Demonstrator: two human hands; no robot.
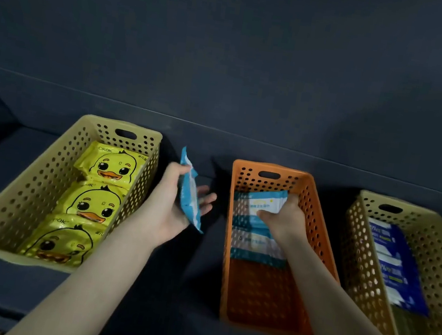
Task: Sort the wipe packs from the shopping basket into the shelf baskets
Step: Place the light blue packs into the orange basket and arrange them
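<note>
Three perforated shelf baskets stand in a row. The left yellow basket (25, 196) holds three yellow duck wipe packs (106, 168). The orange basket (317, 223) in the middle holds light-blue-and-white wipe packs (254, 243) at its far end. My right hand (282, 215) reaches into it and grips a light-blue pack (263, 201) lying on top of them. My left hand (171, 208) hovers between the yellow and orange baskets, holding another light-blue pack (190, 197) on edge. The shopping basket is out of view.
A third, beige basket (434, 254) at the right holds dark blue wipe packs (391, 259). All baskets sit on a dark blue shelf (168, 287) with a dark back wall. The near half of the orange basket shows bare floor.
</note>
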